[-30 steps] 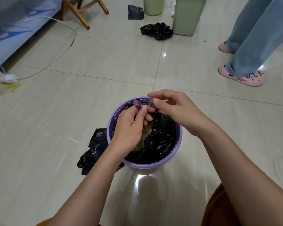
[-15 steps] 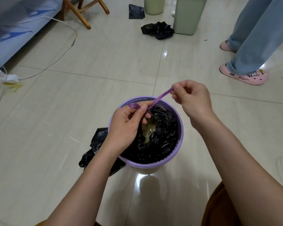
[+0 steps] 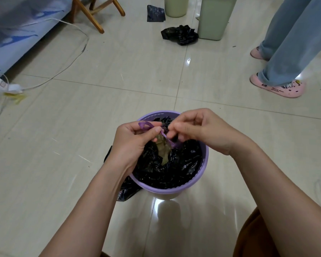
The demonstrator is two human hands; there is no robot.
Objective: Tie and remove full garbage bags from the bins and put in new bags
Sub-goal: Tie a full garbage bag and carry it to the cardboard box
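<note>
Now: tying the drawstring over the purple bin

Both hands sit right above the purple bin (image 3: 174, 188), which I take as my landmark. My left hand (image 3: 132, 143) pinches a loop of the purple drawstring (image 3: 146, 125) between thumb and curled fingers, over the bin's far-left rim. My right hand (image 3: 198, 130) has its fingers curled together on the other strand, which runs down toward the bag's mouth at the bin's centre.

The black bag (image 3: 174, 167) lies gathered inside the bin, with a small gap open at its mouth. I judge the film thin, soft and slippery, easily torn if yanked. The drawstring looks narrow and stretchy; best held close to the knot, not at the tips. For lifting, I would grip the bunched neck under the knot.

A second black bag (image 3: 126, 188) lies crumpled against the bin's near-left side, on the floor.
</note>
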